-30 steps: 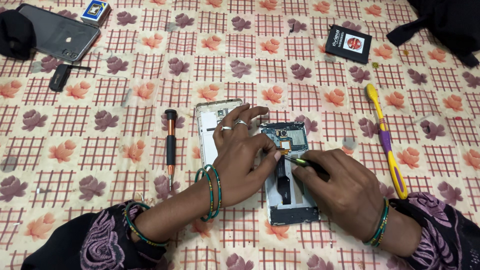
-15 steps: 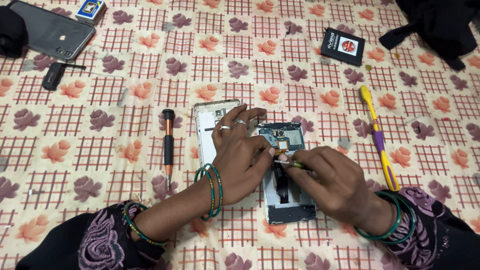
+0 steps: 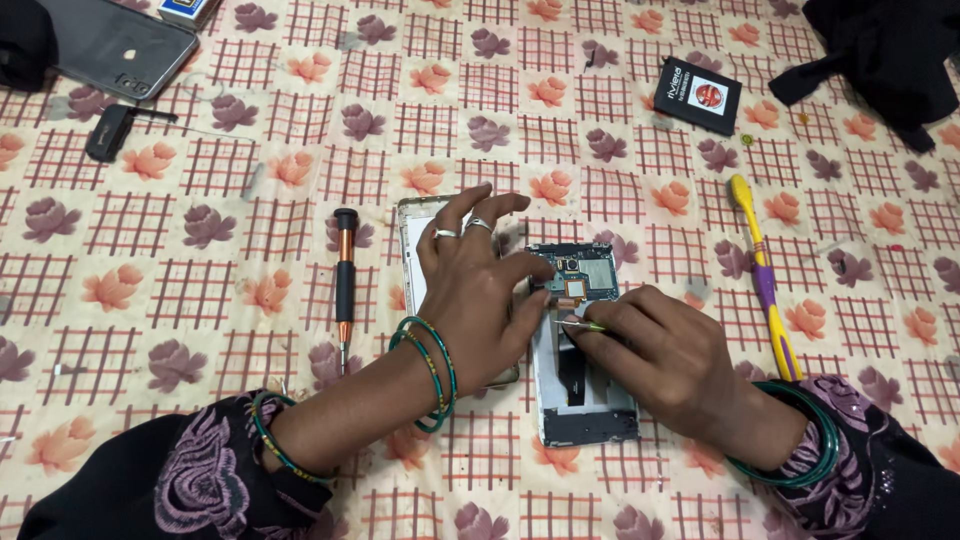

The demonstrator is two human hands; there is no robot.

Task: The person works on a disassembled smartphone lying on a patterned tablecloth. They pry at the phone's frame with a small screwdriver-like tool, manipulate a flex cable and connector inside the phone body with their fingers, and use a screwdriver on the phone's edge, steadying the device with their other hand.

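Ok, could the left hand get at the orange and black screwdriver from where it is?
Probably yes. The screwdriver lies alone on the cloth just beside the left hand, with nothing between them, though that hand is now pressing down on the opened phone.

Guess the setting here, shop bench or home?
Probably a home or informal phone-repair spot, not a bench: the work lies on a floral checked cloth. An opened phone, a precision screwdriver, and a small dark box are spread loosely about.
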